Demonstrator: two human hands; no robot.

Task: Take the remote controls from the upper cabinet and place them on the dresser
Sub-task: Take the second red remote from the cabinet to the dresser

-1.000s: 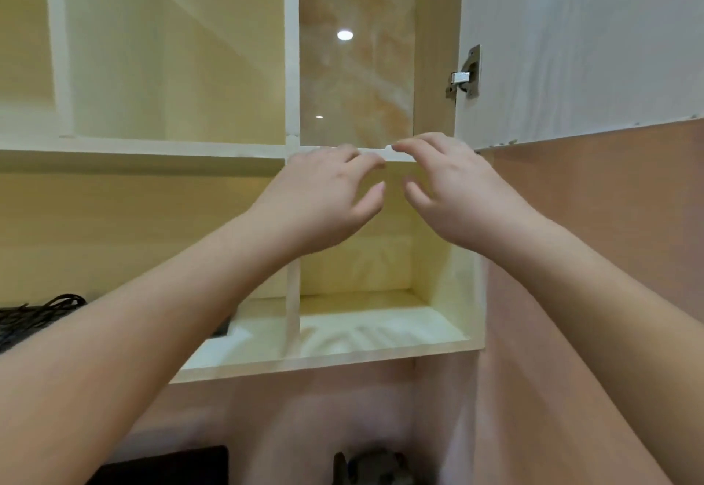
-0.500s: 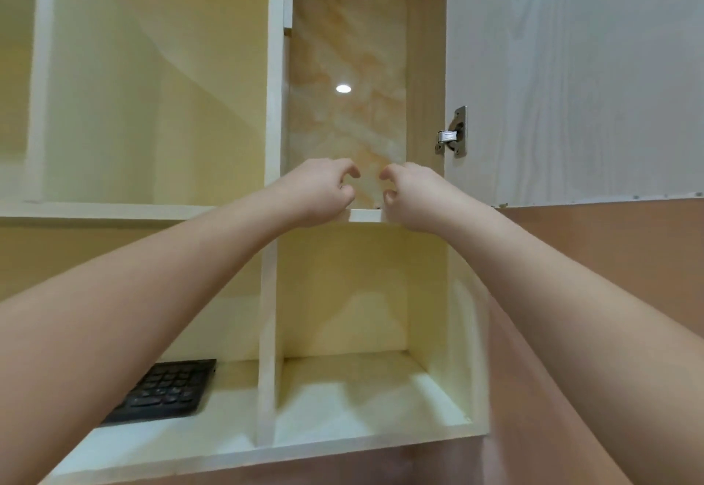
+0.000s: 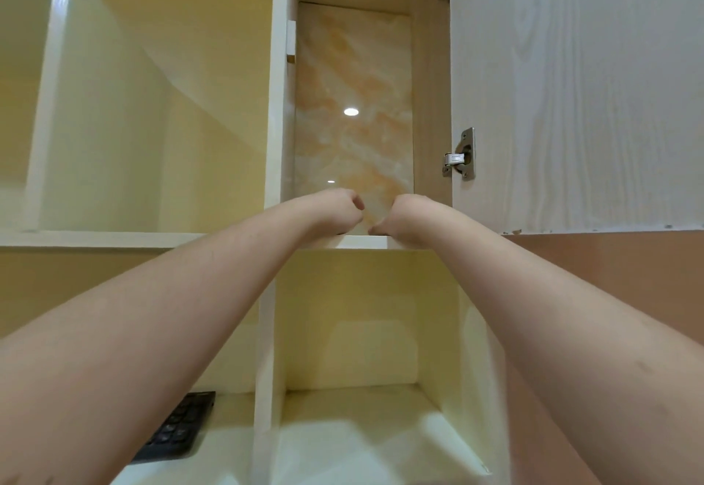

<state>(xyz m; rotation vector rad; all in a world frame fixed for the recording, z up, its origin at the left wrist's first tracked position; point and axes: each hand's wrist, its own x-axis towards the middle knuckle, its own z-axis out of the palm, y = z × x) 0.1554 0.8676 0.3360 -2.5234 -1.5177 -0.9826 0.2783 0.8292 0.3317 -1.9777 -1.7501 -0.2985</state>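
No remote control shows plainly. Both arms reach up into the narrow upper cabinet compartment (image 3: pixel 354 103) with the marbled back panel. My left hand (image 3: pixel 335 210) and my right hand (image 3: pixel 404 217) sit side by side on the white shelf edge (image 3: pixel 365 242), wrists bent and fingers curled down behind the edge. The fingertips and whatever lies under them are hidden. A thin dark sliver shows under my left hand at the shelf edge; I cannot tell what it is.
The open cabinet door (image 3: pixel 571 84) with its metal hinge (image 3: pixel 461 155) hangs just right of my right hand. A white divider (image 3: pixel 280 103) stands left of the compartment. A black keyboard (image 3: pixel 179 431) lies on the lower left shelf.
Both hands rose from in front of the shelf edge onto it and curled down behind it. The view tilted upward, showing more of the upper compartment.
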